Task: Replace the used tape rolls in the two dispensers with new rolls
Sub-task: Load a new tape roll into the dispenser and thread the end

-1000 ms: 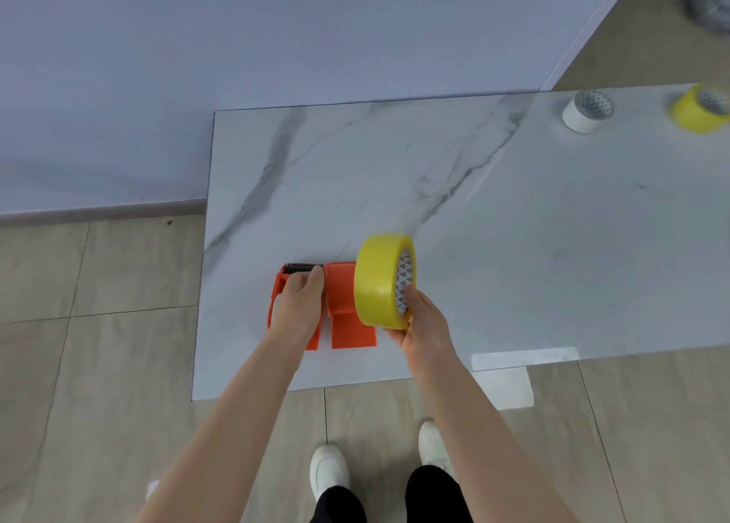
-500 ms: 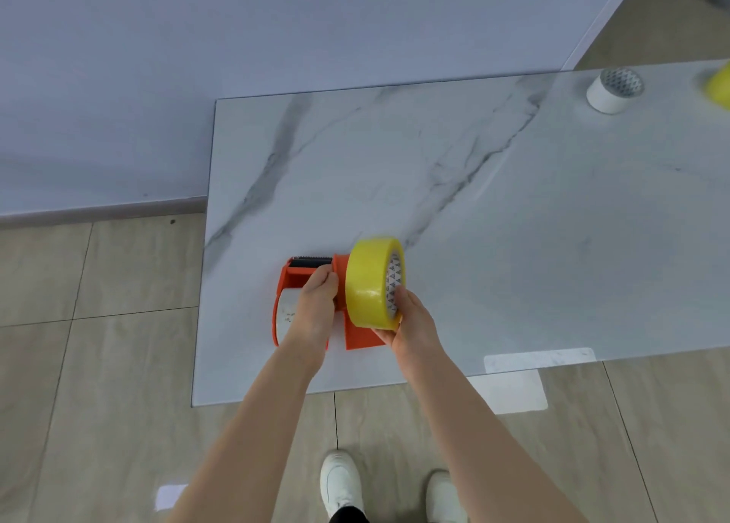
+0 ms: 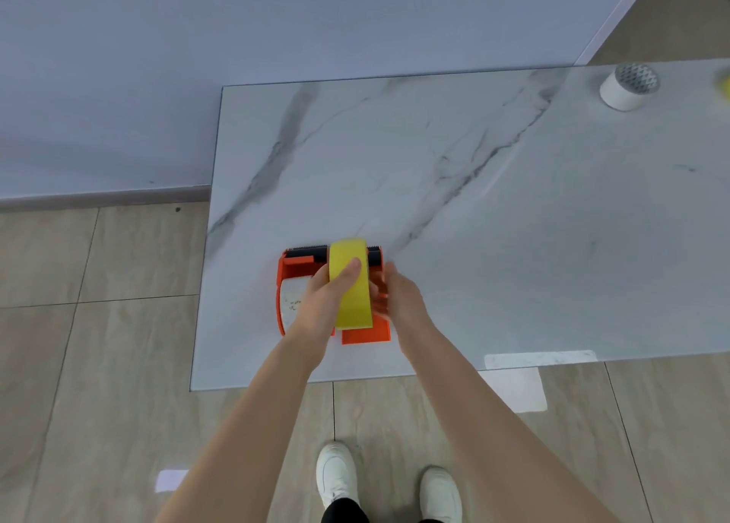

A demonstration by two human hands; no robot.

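Observation:
Two orange dispensers sit side by side near the table's front left corner. The left dispenser (image 3: 287,266) holds a white roll (image 3: 290,305). A new yellow tape roll (image 3: 352,312) stands on edge in the right dispenser (image 3: 365,335), in front of its black toothed blade. My left hand (image 3: 318,305) grips the yellow roll from the left, with the thumb over its tread. My right hand (image 3: 399,297), slightly blurred, presses its fingers against the roll's right face. The roll's core and the dispenser's hub are hidden.
The marble table (image 3: 474,206) runs off to the right, against a pale wall at the back. A white tape roll (image 3: 628,88) stands at the far back right, and a yellow roll (image 3: 726,84) shows at the frame's edge. My feet stand on the tiled floor below.
The yellow roll, held up by my right hand, has come down to the left into the right dispenser. My left hand has shifted from the left dispenser onto the roll.

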